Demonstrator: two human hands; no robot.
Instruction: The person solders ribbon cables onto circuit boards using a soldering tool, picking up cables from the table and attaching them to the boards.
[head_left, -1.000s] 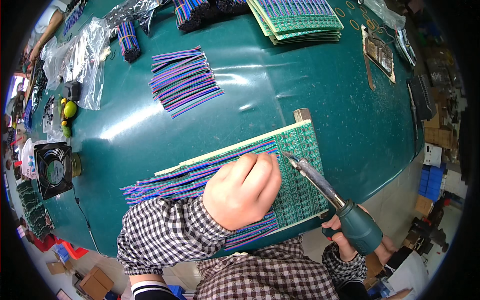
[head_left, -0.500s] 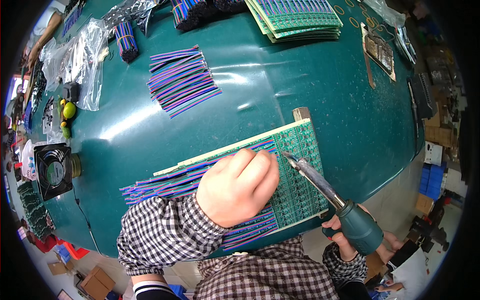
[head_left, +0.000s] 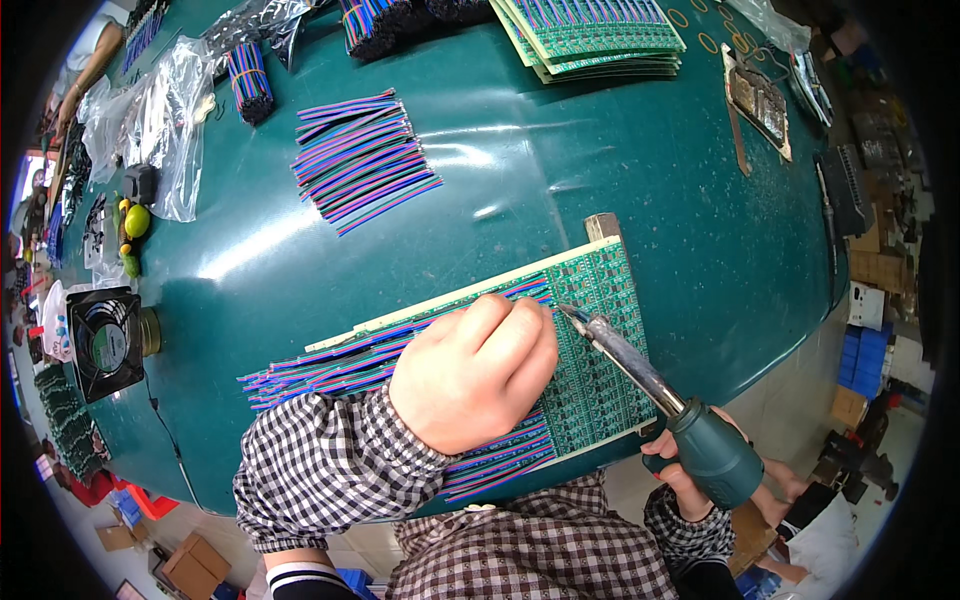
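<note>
A green circuit board panel (head_left: 600, 340) lies tilted in front of me, with rows of multicoloured ribbon wires (head_left: 330, 372) running off its left side. My left hand (head_left: 475, 375) rests over these wires, fingers curled into a pinch at their board end. Its fingertips and whatever they grip are hidden beneath the knuckles. In my right hand (head_left: 690, 485) is a soldering iron (head_left: 715, 455) with a thick dark green handle. The iron's tip touches or hovers just above the board beside my left fingers; I cannot tell which.
A loose batch of cut ribbon wires (head_left: 365, 160) lies beyond the board. Stacked circuit boards (head_left: 600, 45) and bundled wires (head_left: 250, 85) sit farther back. A black fan (head_left: 105, 340) stands at left. A stained solder tray (head_left: 757, 105) is at far right. Another person's arm (head_left: 90, 75) shows at upper left.
The soldering iron's tip has shifted slightly left, closer to my left fingers. My left hand stays over the wires in nearly the same place.
</note>
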